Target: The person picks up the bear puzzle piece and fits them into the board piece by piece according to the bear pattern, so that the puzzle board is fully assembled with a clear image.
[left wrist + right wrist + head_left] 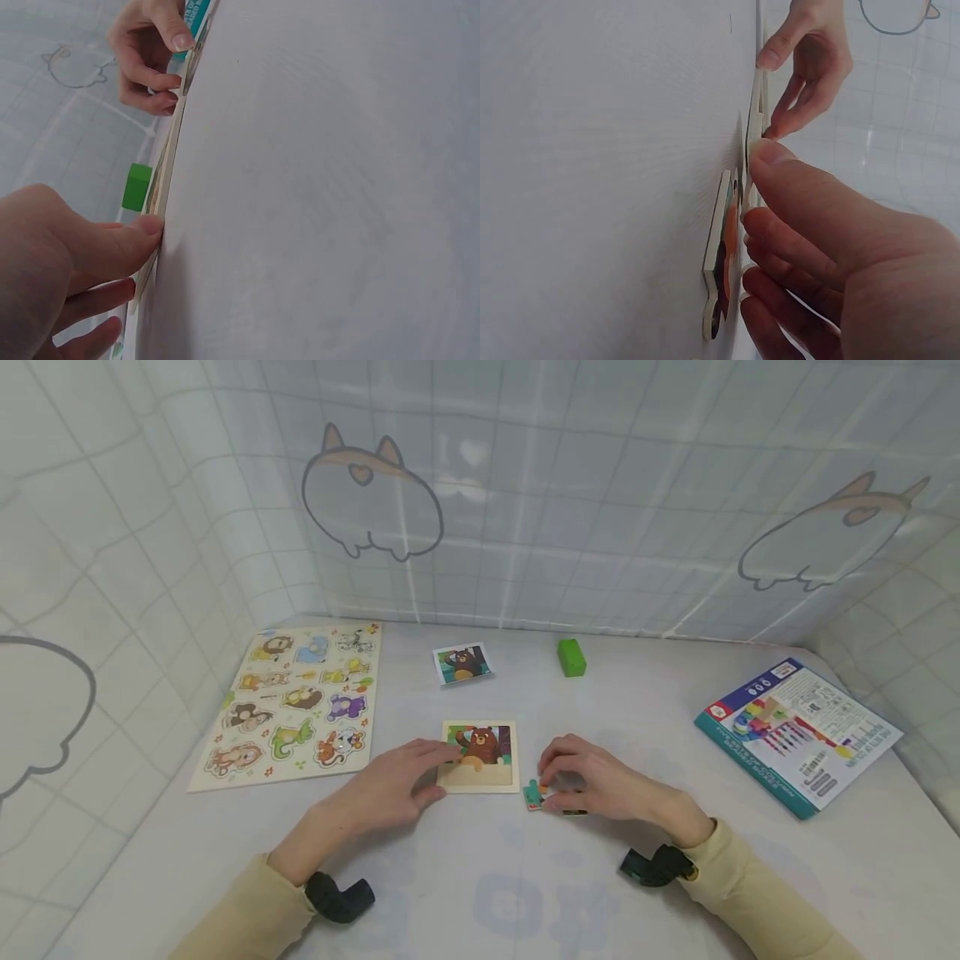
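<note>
A small wooden puzzle tray [480, 781] with a bear picture lies flat on the table; its upper part is filled, and a strip of bare wood shows at the bottom. My left hand [401, 777] holds the tray's left side, fingers over the edge and thumb at the near corner. To the right of the tray, my right hand [596, 781] pinches a teal jigsaw piece [533, 795] between thumb and fingers, close over the table. Another dark jigsaw piece [574, 812] lies under that hand; in the right wrist view a loose piece [718, 255] shows beside the fingers.
A bear picture card [462, 664] and a green block [572, 657] lie behind the tray. An animal puzzle board [292, 702] is at the left. At the right lies a boxed set [802, 735] with a teal side. A patterned curtain [525, 510] stands behind.
</note>
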The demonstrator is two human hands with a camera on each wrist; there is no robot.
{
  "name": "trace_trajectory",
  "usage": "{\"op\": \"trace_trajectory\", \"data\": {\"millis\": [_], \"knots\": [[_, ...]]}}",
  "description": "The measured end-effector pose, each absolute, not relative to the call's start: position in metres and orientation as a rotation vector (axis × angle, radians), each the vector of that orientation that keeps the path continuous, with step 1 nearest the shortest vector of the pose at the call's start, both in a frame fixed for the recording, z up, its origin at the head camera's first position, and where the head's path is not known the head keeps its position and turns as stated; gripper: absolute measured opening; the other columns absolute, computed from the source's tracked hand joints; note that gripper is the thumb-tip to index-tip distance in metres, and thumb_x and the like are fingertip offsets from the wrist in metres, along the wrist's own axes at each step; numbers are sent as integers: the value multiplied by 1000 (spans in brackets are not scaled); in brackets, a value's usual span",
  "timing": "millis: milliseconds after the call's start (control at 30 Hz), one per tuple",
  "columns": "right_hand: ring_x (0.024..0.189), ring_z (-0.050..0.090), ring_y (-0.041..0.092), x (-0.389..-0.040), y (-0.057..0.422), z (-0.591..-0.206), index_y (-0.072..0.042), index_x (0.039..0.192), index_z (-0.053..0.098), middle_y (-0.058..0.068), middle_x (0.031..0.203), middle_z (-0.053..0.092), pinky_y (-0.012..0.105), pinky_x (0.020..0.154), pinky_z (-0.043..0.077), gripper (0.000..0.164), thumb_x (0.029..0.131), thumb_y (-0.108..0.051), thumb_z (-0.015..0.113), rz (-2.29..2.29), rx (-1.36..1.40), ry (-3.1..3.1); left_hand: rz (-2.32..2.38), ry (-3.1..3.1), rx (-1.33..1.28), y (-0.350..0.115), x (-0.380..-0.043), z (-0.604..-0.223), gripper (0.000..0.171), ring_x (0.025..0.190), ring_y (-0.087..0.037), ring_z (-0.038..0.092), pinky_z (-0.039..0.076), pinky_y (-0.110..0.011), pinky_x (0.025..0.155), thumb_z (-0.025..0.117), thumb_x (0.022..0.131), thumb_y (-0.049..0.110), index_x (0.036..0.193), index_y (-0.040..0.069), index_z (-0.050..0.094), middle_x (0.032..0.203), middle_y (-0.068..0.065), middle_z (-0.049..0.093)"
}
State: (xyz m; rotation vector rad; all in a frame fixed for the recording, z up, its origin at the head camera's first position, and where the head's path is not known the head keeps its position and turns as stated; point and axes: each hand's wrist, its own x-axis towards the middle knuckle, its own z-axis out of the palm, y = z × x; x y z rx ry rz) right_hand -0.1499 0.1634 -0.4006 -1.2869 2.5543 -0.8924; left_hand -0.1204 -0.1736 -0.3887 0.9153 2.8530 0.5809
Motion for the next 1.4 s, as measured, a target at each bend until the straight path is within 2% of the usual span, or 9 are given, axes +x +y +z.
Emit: {"op": "trace_trajectory", "data": {"millis": [400, 567, 733, 967, 1400], "knots": [[105, 54, 8, -150, 163, -399, -16, 94, 73, -6, 109, 60, 27, 90, 53, 14, 86, -23, 81, -958, -1292, 2603, 655, 2800, 873, -177, -122, -389, 51, 141, -28, 45, 39, -48, 116, 64, 98, 29, 147, 19, 51, 151, -8, 50], [104, 54, 8, -150, 157, -396, -16, 94, 73, -6, 108, 61, 29, 89, 53, 12, 86, -22, 80, -954, -1311, 2645, 634, 2823, 864, -176, -123, -389, 50, 140, -28, 47, 40, -48, 115, 66, 97, 31, 144, 19, 54, 150, -8, 52], [101, 55, 11, -153, 139, -390, -13, 94, 74, -3, 106, 62, 30, 86, 53, 13, 87, -22, 80, -979, -1365, 2674, 610, 2833, 832, -174, -122, -386, 49, 138, -29, 49, 42, -48, 114, 66, 97, 30, 143, 17, 55, 147, -10, 54], [104, 53, 13, -161, 108, -388, -15, 90, 72, -4, 105, 61, 32, 89, 52, 13, 89, -27, 78, -967, -1303, 2687, 668, 2805, 810, -171, -122, -390, 50, 136, -30, 51, 43, -49, 113, 65, 98, 30, 145, 18, 53, 149, -10, 52], [99, 55, 15, -171, 72, -393, -12, 83, 72, -1, 99, 61, 28, 86, 51, 13, 87, -22, 79, -952, -1369, 2651, 729, 2769, 809, -172, -124, -392, 52, 137, -26, 50, 45, -46, 112, 64, 99, 30, 147, 18, 50, 149, -8, 53]]}}
